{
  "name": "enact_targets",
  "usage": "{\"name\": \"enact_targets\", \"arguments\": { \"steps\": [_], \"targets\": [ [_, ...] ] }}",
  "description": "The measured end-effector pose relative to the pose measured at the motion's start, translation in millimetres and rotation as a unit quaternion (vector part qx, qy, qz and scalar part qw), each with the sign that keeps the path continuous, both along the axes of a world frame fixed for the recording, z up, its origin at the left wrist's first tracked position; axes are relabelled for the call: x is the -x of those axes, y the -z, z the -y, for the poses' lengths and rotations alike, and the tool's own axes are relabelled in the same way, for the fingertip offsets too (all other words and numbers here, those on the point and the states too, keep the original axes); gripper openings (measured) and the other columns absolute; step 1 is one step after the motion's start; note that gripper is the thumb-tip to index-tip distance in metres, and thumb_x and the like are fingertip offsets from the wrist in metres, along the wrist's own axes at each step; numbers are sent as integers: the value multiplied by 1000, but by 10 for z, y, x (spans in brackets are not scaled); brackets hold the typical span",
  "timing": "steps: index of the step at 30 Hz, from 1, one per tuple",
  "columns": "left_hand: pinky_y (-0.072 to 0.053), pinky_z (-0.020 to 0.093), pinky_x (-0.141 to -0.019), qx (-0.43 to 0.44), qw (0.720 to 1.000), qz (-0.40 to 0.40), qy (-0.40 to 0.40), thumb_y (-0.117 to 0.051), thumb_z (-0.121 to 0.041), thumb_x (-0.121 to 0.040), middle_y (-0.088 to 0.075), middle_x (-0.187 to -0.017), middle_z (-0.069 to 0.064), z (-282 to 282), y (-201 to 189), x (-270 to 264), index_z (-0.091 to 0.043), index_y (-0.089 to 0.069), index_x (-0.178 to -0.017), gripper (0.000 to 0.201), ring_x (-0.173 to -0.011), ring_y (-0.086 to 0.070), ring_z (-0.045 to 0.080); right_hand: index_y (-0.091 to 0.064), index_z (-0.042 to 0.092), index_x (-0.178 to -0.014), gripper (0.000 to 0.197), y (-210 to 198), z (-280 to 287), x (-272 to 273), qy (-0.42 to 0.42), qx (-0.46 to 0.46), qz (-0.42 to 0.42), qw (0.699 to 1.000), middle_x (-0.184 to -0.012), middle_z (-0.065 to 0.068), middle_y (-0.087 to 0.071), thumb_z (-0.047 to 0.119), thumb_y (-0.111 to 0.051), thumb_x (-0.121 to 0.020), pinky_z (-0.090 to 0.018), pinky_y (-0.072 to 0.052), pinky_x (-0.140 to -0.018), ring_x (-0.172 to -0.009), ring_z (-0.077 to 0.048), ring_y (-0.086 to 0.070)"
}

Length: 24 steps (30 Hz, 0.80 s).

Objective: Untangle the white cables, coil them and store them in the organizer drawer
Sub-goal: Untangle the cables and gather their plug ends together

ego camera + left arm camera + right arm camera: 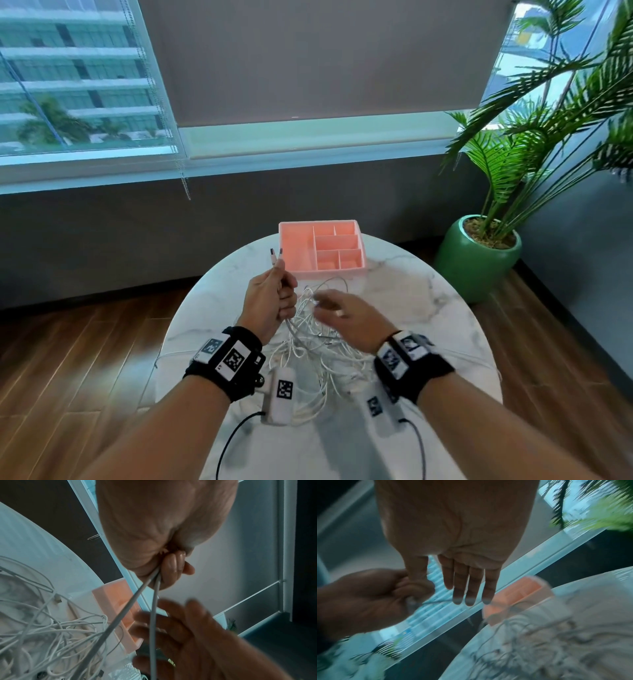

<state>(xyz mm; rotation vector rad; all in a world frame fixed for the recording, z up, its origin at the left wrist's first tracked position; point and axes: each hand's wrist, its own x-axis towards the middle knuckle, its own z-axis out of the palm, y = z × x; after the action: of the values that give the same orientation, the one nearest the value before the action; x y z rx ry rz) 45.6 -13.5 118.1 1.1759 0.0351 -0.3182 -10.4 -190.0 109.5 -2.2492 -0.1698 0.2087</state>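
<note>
A tangle of white cables [318, 342] lies on the round marble table [428, 308] between my wrists. My left hand [274, 301] is raised above the pile and grips two cable strands [152, 601]; their two plug ends [275, 255] stick up past the fist. My right hand [339, 310] hovers over the tangle with straight fingers [471, 588] and holds nothing. The pink organizer drawer [320, 248], divided into several compartments, stands at the table's far edge behind both hands; its compartments look bare.
A potted palm in a green pot [479, 260] stands on the floor to the right of the table. A wall with windows and a hanging blind chain [186, 185] runs behind. Wooden floor [68, 359] surrounds the table.
</note>
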Motion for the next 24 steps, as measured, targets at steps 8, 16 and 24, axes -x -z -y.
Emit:
{"name": "enact_targets", "arguments": {
  "steps": [8,16,24],
  "targets": [
    [-40,31,-59,119,981,-43,-145,-36,-22,-107,-40,-61,-2,-483,-199,-207,-12,-53,-81,33,-48,-38,13,-65,18,-104,28,318,-240,152,-56,25,-23,998,-79,15,-56,31,-40,-106,-24,-43,-70,-68,5,-51],
    [-62,45,-77,107,976,-19,-190,-40,-18,-109,-61,-70,6,-768,-54,-241,-4,-59,-94,28,-70,-70,27,-61,35,-93,21,768,862,361,17,106,-56,993,-96,11,-67,23,-48,-103,-32,-49,-89,-93,-10,-62],
    [-64,41,-71,101,980,-47,-166,-40,-21,-110,-75,-88,16,-590,-12,-168,-4,-58,-98,28,-81,-76,31,-63,22,-70,38,719,1620,666,215,146,-72,963,-66,8,-63,45,-52,-99,-28,-39,-59,-67,-17,-60]
  ]
}}
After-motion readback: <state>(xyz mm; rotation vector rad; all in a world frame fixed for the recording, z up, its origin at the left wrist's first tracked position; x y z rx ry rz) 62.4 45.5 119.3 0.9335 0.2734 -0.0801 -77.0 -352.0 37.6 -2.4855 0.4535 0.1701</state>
